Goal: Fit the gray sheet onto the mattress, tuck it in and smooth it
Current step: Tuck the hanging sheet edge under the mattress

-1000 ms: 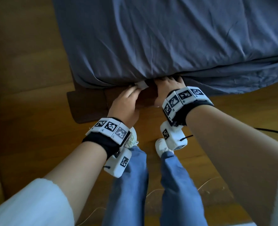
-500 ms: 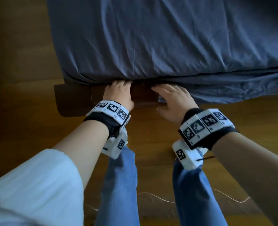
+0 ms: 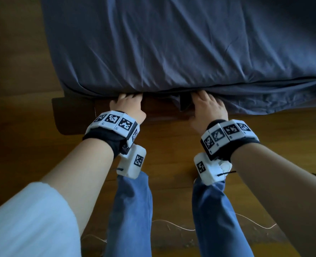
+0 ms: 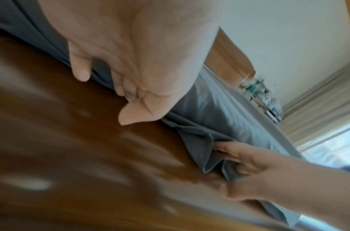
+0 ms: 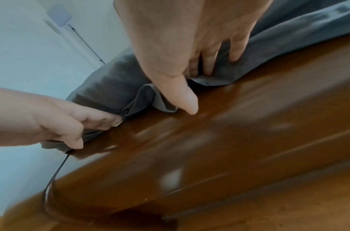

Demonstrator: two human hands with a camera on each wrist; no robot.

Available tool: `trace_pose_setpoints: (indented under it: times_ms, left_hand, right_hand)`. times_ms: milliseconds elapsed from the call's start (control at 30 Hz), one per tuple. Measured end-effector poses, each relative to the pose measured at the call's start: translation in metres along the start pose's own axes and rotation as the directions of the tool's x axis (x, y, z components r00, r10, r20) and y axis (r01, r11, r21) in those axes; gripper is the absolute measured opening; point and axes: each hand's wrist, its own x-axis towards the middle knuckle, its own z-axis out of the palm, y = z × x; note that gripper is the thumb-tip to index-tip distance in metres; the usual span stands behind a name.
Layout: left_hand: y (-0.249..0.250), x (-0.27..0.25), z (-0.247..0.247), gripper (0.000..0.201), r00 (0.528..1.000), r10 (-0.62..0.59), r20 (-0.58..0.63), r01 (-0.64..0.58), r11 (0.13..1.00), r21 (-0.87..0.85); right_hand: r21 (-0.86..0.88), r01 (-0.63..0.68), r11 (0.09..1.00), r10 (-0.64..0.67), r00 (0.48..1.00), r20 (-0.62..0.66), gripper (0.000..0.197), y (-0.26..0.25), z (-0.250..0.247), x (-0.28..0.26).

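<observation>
The gray sheet (image 3: 172, 52) covers the mattress top and hangs wrinkled over its near side. My left hand (image 3: 128, 103) is at the near edge, fingers curled into the sheet's hem where the mattress meets the wooden bed frame (image 3: 159, 112); the right wrist view shows this left hand (image 5: 67, 120) pinching the hem with its thumb underneath. My right hand (image 3: 208, 106) lies a little to the right, with straight fingers (image 5: 235, 51) pressing a loose fold of the sheet (image 5: 146, 96) toward the gap and the thumb lying over the fold. The fingertips of both hands are hidden under the mattress edge.
The dark wooden frame ledge (image 4: 71, 140) juts out below the mattress. Around it is wooden floor (image 3: 23, 164), with a thin light cable (image 3: 172, 227) near my legs in blue trousers (image 3: 133, 210). A curtain and window (image 4: 318, 109) are beyond the bed.
My hands have moved apart along the near edge, the left one to the left, the right one to the right. The white tag seen between them a second ago is out of sight.
</observation>
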Motion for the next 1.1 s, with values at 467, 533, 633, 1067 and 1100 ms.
trace_pose_setpoints:
  times_ms: [467, 533, 633, 1067, 1100]
  left_hand:
    - [0.044, -0.006, 0.017, 0.075, 0.951, 0.233, -0.202, -0.243, 0.97, -0.026]
    - [0.05, -0.001, 0.017, 0.072, 0.962, 0.187, -0.198, -0.189, 0.982, 0.01]
    - [0.054, 0.001, 0.018, 0.075, 0.977, 0.147, -0.156, -0.138, 0.988, 0.068]
    - [0.056, 0.005, -0.001, 0.053, 0.987, 0.105, -0.122, -0.095, 0.992, 0.086]
    - [0.056, 0.005, -0.002, 0.055, 0.988, 0.107, -0.111, -0.098, 0.991, 0.089]
  right_hand:
    - [-0.112, 0.023, 0.993, -0.004, 0.986, 0.166, 0.052, 0.005, -0.018, 0.037]
    - [-0.044, 0.053, 0.998, -0.044, 0.982, 0.186, 0.067, 0.015, -0.014, 0.031]
    - [0.036, 0.106, 0.994, -0.111, 0.981, 0.157, 0.082, 0.025, -0.008, 0.015]
    - [-0.156, 0.215, 0.964, -0.218, 0.976, -0.007, 0.076, -0.001, 0.011, 0.01]
    - [-0.152, 0.179, 0.972, -0.183, 0.983, -0.017, 0.073, -0.004, 0.009, 0.013]
